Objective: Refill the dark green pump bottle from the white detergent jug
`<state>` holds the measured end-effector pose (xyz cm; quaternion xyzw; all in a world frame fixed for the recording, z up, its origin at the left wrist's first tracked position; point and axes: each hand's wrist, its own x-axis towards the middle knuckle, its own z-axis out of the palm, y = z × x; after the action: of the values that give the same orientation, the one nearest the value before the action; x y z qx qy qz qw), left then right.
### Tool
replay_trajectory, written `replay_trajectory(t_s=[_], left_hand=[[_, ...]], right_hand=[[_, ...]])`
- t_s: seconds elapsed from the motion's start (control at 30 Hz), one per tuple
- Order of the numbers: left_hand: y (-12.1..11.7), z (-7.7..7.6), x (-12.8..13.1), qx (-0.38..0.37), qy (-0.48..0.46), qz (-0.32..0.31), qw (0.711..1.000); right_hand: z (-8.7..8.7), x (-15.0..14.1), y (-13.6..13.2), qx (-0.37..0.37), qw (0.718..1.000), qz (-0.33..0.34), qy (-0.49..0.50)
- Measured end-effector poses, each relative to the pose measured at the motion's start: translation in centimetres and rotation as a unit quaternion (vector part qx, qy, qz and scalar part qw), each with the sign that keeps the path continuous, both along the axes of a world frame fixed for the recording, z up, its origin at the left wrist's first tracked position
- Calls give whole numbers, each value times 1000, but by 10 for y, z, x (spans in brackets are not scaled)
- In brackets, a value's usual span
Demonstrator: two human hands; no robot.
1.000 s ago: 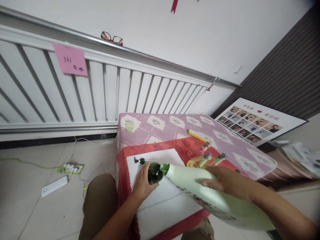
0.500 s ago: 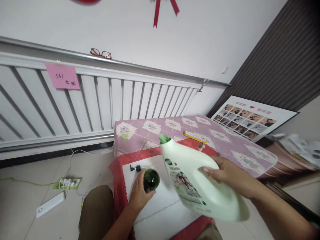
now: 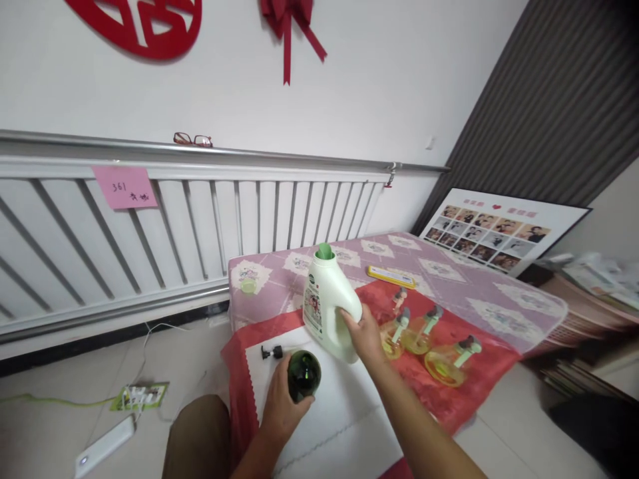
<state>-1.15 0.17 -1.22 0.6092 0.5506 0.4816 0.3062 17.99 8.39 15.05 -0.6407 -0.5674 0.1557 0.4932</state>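
My left hand (image 3: 282, 404) is wrapped around a dark green round bottle (image 3: 304, 376) over the white mat. By the handle, my right hand (image 3: 363, 330) grips a pale green detergent jug (image 3: 323, 303), nearly upright with its green spout uncapped. Whether the jug's base touches the mat I cannot tell. Behind the bottle lies a black pump head (image 3: 271, 352) with its tube. A translucent green cap (image 3: 248, 286) sits on the far left of the patterned tablecloth.
Several yellow-tinted glass bottles (image 3: 446, 366) stand on the red cloth (image 3: 479, 336) to the right, near a small figurine (image 3: 400, 298). A yellow case (image 3: 392, 277) lies behind. The radiator (image 3: 219, 219) runs along the wall; a power strip (image 3: 140, 396) is on the floor.
The jug has gone from tilted, close to me, to nearly upright farther back and left, still in my right hand. My left hand keeps the green bottle. The view has shifted upward.
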Motion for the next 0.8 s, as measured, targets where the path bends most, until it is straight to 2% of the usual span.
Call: replay_trajectory(t_s=[0.1, 0.17, 0.27, 0.37, 0.5, 0.6, 0.8], left_hand=[[0, 0, 1, -4, 1, 2, 1000], [0, 1, 1, -2, -1, 3, 1000], [0, 1, 1, 4, -4, 2, 1000], [0, 1, 1, 3, -3, 0, 1000], [0, 0, 1, 3, -2, -1, 1000], [0, 1, 1, 14, -4, 2, 1000], [-1, 1, 1, 31, -8, 6, 999]], right_hand=[[-32, -4, 1, 0, 999, -30, 26], [-47, -4, -1, -2, 998, -42, 42], [-59, -2, -7, -12, 997, -45, 64], [-61, -1, -20, -21, 996, -31, 87], [-62, -1, -54, -19, 991, -54, 121], [-71, 0, -90, -22, 987, -71, 144], [-94, -2, -146, -47, 980, -29, 193]])
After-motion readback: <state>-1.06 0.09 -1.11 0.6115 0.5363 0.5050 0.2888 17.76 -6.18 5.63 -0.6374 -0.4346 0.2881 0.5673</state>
